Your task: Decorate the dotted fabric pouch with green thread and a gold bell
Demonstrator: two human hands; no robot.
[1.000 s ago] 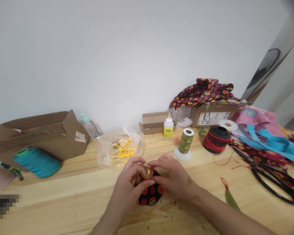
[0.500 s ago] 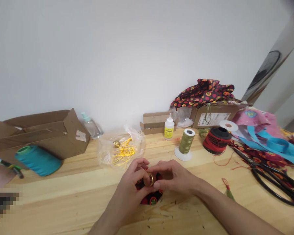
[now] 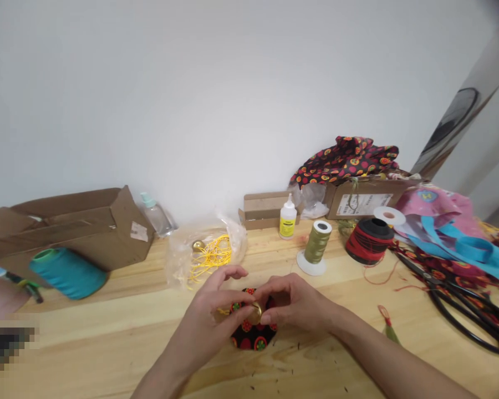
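Note:
A small round gold bell (image 3: 256, 314) is pinched between the fingertips of both hands. My left hand (image 3: 218, 310) grips it from the left with thumb and index finger, the other fingers raised. From the right, the thumb and fingers of my right hand (image 3: 293, 305) close on it. Beneath the bell lies a piece of black patterned fabric (image 3: 249, 338) with red and green fruit-like prints, partly covered by the hands. A bit of yellow cord (image 3: 223, 311) shows by my left fingers.
Behind the hands lies a clear plastic bag (image 3: 178, 260) with yellow cords (image 3: 216, 252) and another bell (image 3: 198, 246). A glue bottle (image 3: 288, 219), green thread spool (image 3: 317, 244), red thread spool (image 3: 368, 241), tassel (image 3: 388, 326) and black scissors (image 3: 453, 305) lie rightward; a teal thread cone (image 3: 69, 273) leftward.
My left hand has shifted slightly left and its fingers have lifted, uncovering more of the fabric. The bell has turned between the fingertips. The right hand has barely moved.

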